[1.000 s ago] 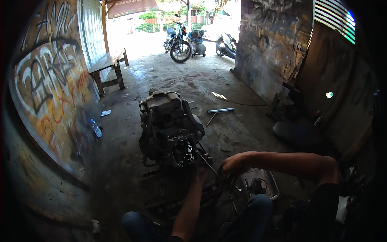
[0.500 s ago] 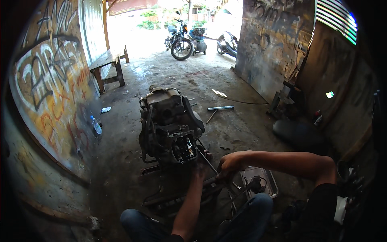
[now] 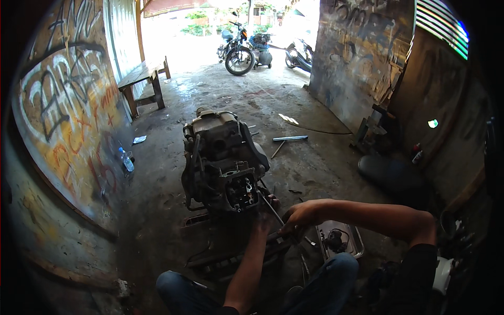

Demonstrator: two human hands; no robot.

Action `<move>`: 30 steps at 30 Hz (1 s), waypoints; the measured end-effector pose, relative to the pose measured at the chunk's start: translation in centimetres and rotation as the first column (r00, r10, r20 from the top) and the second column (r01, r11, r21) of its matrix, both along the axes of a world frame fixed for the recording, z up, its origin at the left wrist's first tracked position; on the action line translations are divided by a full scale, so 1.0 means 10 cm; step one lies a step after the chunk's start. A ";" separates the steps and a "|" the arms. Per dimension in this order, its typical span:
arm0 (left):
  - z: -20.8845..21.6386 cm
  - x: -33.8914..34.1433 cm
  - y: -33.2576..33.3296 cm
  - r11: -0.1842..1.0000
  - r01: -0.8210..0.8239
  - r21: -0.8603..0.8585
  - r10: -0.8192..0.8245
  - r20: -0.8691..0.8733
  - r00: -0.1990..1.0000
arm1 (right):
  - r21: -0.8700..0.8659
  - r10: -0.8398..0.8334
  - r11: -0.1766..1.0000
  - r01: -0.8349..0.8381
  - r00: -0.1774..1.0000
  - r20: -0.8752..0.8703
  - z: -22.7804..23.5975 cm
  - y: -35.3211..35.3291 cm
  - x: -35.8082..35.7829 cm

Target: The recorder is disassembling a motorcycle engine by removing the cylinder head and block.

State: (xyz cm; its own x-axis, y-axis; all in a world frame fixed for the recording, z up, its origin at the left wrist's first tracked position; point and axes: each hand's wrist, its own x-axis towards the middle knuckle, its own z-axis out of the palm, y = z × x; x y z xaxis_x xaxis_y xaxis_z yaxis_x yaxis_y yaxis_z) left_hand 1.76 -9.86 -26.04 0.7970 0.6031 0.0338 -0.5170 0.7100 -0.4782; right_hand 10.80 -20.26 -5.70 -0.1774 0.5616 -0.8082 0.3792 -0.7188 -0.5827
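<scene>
A dark, grimy engine (image 3: 218, 139) rests upright on the floor ahead of me, with an open cavity (image 3: 242, 191) on its near side showing bright metal parts. My right hand (image 3: 297, 217) is closed around the lower end of a long thin metal rod tool (image 3: 273, 210). This tool slants up to the left, its far end against the engine's right side beside the cavity. My left hand (image 3: 263, 216) reaches under that corner, in deep shadow. Its fingertips curl up beside the rod's far end; what they grip is hidden.
A metal tray (image 3: 359, 247) with a dark part lies right of my knees. Beyond the engine is a T-shaped tool (image 3: 290, 138). A black seat (image 3: 391, 173) lies at right, a water bottle (image 3: 126, 160) at left. Farther off stand a bench (image 3: 139, 79) and a motorcycle (image 3: 239, 52).
The whole view has shifted slightly. Both hands keep their places at the engine and the rod, with the rod at nearly the same slant.
</scene>
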 end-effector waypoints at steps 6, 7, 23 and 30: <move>-0.04 0.01 -0.07 0.981 -0.052 0.186 0.057 -0.024 0.998 | 0.119 0.132 0.985 -0.123 0.989 -0.068 -0.23 0.01 0.23; -0.07 0.04 -0.06 0.981 -0.049 0.186 0.054 -0.024 0.998 | 0.123 0.148 0.981 -0.149 0.989 0.015 -0.24 0.00 0.23; -0.12 0.12 -0.05 0.950 -0.140 0.277 0.119 0.094 0.988 | 0.071 0.025 0.997 -0.028 0.999 0.042 -0.03 -0.10 0.05; -0.14 0.11 -0.01 0.991 -0.063 0.119 0.067 -0.036 0.997 | 0.046 -0.071 0.996 0.077 0.990 -0.120 -0.14 -0.23 0.18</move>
